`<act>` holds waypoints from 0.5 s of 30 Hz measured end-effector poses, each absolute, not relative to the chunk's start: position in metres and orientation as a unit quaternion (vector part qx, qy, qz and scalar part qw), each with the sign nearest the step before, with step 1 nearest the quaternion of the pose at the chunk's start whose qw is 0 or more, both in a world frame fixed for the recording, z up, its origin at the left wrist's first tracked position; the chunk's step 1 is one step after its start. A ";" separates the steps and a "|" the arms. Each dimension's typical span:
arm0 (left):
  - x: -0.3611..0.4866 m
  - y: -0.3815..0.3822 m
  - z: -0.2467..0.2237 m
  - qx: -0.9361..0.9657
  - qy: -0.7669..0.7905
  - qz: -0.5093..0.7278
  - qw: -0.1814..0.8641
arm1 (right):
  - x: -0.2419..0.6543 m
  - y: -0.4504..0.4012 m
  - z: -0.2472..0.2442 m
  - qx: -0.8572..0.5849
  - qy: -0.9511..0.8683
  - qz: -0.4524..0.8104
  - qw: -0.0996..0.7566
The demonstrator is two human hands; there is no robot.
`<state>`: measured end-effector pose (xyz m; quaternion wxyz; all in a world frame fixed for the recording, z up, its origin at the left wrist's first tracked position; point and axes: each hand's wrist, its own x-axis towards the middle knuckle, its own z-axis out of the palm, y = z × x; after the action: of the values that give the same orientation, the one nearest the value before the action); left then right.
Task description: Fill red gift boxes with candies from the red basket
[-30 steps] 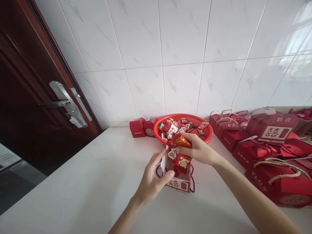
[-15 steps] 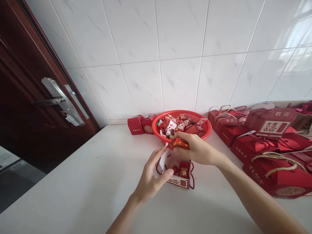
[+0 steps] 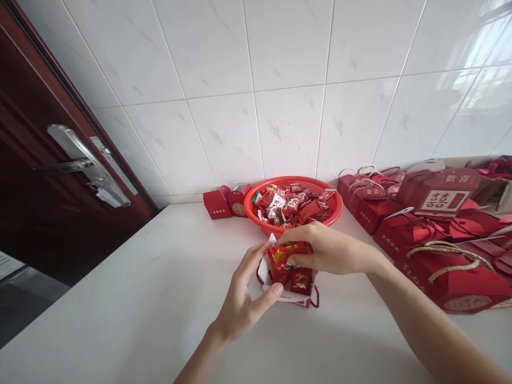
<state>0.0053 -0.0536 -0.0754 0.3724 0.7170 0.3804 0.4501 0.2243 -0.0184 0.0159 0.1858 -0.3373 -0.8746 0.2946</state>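
Observation:
An opened small red gift box [image 3: 296, 296] with white inner walls and dark red cord handles stands on the white tabletop. My left hand [image 3: 245, 298] holds it at the left side, thumb on the near wall and fingertips at the far flap. Red wrapped candies [image 3: 301, 281] lie inside. My right hand [image 3: 330, 248] grips a shiny red packet with gold print [image 3: 285, 255] at the box's opening, its lower end inside the walls. Just behind is a red plastic basket [image 3: 256, 221] heaped with wrapped candies [image 3: 292, 202].
Two small red boxes [image 3: 218, 205] stand left of the basket against the tiled wall. Many filled red gift boxes with cord handles [image 3: 466, 277] crowd the right side. A dark wooden door [image 3: 36, 122] with a metal handle is at the left.
My right hand has lowered the red packet from above the box into its opening. The near box wall now tilts outward more, and the view has shifted slightly.

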 end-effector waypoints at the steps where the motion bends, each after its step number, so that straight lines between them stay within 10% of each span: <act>1: 0.006 -0.054 -0.076 0.719 0.380 0.449 0.370 | 0.224 -0.019 0.016 -0.351 -0.874 0.288 0.172; 15: 0.006 -0.057 -0.079 0.719 0.392 0.451 0.356 | 0.220 -0.022 0.015 -0.335 -0.887 0.293 0.125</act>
<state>0.0057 -0.0575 -0.0788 0.3557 0.7188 0.3917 0.4510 0.2202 -0.0218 0.0151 0.1247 -0.3348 -0.8869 0.2929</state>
